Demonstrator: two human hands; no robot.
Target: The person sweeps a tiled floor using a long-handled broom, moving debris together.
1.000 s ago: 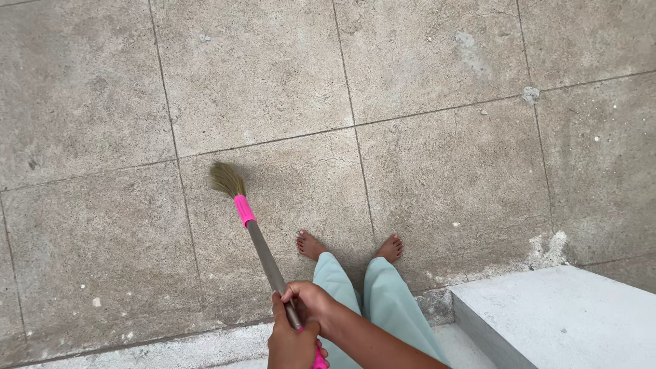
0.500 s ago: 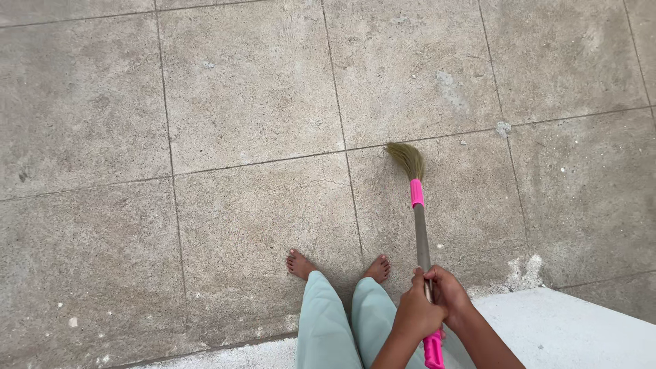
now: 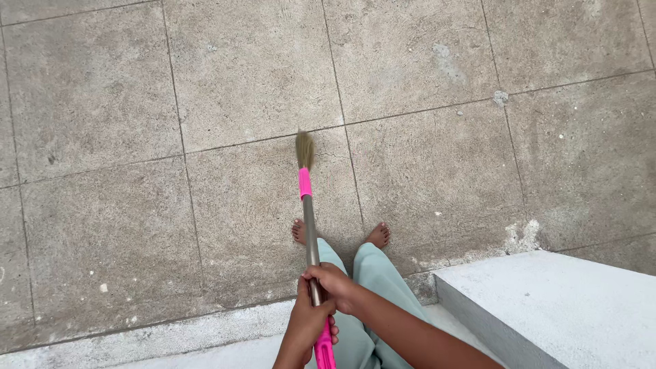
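I hold a broom point(image 3: 309, 219) with a grey metal shaft, a pink collar below its straw bristles and a pink grip at the near end. Its bristles touch the concrete floor straight ahead of my bare feet. My left hand point(image 3: 305, 326) is closed round the shaft low down, just above the pink grip. My right hand point(image 3: 333, 281) is closed round the shaft right above it. Both hands touch each other.
The floor is large grey concrete tiles point(image 3: 246, 75) with dark joints and pale specks. A raised white concrete step point(image 3: 553, 307) stands at the lower right, and a lower pale ledge point(image 3: 171, 342) runs along the bottom edge. My feet point(image 3: 378, 235) stand on the tiles.
The broom head has swung from the left to the right and now back to the middle, ahead of my feet. Both hands stayed closed on the shaft.
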